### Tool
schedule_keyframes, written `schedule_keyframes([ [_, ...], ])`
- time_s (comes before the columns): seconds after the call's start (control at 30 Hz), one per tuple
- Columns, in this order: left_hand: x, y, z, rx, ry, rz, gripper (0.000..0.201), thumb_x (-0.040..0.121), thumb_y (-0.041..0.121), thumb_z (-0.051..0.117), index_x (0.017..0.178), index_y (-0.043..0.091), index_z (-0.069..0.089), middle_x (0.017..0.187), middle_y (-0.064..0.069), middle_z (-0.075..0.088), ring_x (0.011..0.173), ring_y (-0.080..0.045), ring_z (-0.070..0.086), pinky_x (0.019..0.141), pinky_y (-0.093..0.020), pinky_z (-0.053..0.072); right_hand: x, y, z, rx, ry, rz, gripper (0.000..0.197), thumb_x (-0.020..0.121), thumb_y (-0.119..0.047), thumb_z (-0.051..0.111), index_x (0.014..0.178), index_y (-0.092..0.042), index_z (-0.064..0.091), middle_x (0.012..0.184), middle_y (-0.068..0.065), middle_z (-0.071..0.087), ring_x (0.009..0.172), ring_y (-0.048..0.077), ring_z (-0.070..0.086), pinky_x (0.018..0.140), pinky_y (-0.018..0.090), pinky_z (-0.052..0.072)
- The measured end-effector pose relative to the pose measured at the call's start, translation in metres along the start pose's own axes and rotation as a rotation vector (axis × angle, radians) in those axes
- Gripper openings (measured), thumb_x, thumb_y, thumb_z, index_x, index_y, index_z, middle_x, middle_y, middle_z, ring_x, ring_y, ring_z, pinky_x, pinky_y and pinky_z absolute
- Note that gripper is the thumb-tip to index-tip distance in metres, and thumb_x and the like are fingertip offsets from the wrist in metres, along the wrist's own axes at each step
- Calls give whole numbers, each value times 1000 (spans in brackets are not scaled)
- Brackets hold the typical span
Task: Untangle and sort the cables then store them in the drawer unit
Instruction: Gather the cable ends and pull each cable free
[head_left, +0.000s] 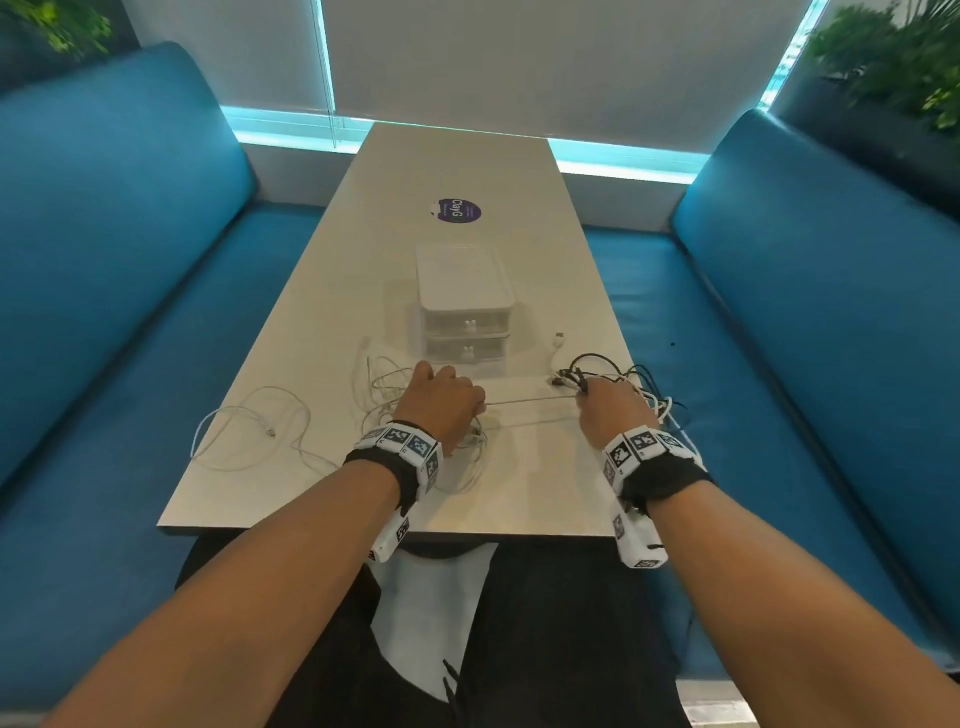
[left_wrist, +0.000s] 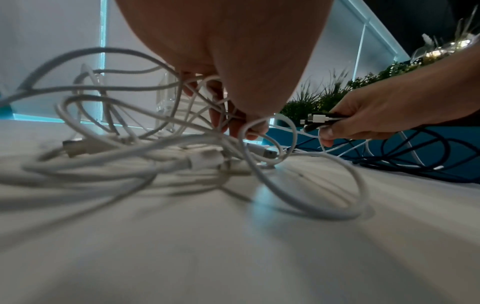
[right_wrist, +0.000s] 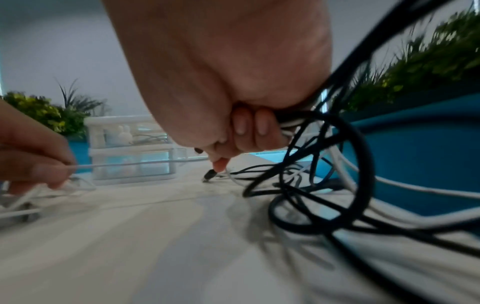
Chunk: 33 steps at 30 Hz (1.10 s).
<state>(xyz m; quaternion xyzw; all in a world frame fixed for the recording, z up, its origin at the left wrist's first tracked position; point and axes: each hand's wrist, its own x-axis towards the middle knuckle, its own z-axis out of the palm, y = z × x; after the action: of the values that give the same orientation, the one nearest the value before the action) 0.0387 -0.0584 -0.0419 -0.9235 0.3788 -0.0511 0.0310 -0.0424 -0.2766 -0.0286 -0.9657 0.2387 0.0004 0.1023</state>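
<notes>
Cables lie in two groups on the worktop (head_left: 519, 499), in front of the drawer unit (head_left: 464, 312). Your left hand (head_left: 443, 408) rests on the white cable tangle (left_wrist: 145, 156), its fingers curled around several white strands. Your right hand (head_left: 613, 413) grips the mixed black and white bundle (right_wrist: 319, 185) near the right edge of the worktop, fingers closed tight around it, with connector ends protruding past the thumb. A single white cable (head_left: 530, 401) runs taut between your two hands, pinched at each end. A separate white cable (head_left: 249, 431) lies loosely looped by itself on the left part of the worktop, apart from both hands. A short white connector end (head_left: 558, 343) lies just right of the drawer unit. The drawer unit stands upright at mid-worktop with both of its drawers closed. Beyond it, a round purple sticker (head_left: 459, 210) is fixed to the worktop surface. Blue benches (head_left: 119, 249) flank the worktop on both sides.
</notes>
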Motion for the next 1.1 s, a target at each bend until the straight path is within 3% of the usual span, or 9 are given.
schedule_keyframes([
  [0.13,3,9,-4,-1,-11,-16,22,103,28,44,102,30,66,98,9,66,96,-19,51,91,-42,29,-3,-9,-4,79,63,-25,27,103,-27,40,114,-12,59,105,13,66,96,34,63,75,37,47],
  [0.27,4,17,-9,6,-48,-30,19,100,26,47,95,28,66,92,6,69,94,-20,50,90,-43,27,-11,-37,4,258,101,-162,34,103,-33,39,131,-17,50,101,18,66,91,38,63,79,47,54],
  [0.5,2,19,-17,59,-183,-6,15,91,24,47,87,26,62,76,4,60,93,-22,49,95,-46,26,-19,-45,9,328,142,-280,45,103,-25,43,147,-20,42,87,15,66,77,33,61,70,41,52],
  [0.57,3,20,-18,76,-208,15,16,90,25,46,86,26,61,74,4,58,92,-23,50,96,-46,26,-18,-42,10,357,136,-345,38,101,-24,47,138,-18,54,85,14,69,76,32,62,67,35,48],
  [0.67,4,21,-17,59,-164,67,18,94,24,44,90,31,61,85,6,63,96,-21,49,94,-45,27,-22,-44,12,325,-18,-403,19,98,-21,51,103,-13,68,86,13,70,81,32,65,65,31,40],
  [0.77,3,21,-14,40,-81,102,19,98,24,46,93,34,62,97,11,64,99,-19,49,94,-43,30,-25,-47,13,267,-117,-348,27,101,-27,49,103,-10,69,92,15,70,86,32,64,67,32,43],
  [0.9,0,16,-10,35,-28,69,22,101,32,44,108,29,65,107,6,63,105,-21,51,96,-45,31,-20,-47,15,220,-143,-286,26,101,-31,50,108,-13,68,95,14,69,87,32,65,73,37,52],
  [1.1,-1,0,-7,38,-69,5,21,99,28,47,110,33,65,107,9,62,108,-20,48,95,-44,28,-10,-3,3,10,-19,-47,25,103,-28,43,112,-15,63,102,9,67,92,29,65,77,37,51],
])
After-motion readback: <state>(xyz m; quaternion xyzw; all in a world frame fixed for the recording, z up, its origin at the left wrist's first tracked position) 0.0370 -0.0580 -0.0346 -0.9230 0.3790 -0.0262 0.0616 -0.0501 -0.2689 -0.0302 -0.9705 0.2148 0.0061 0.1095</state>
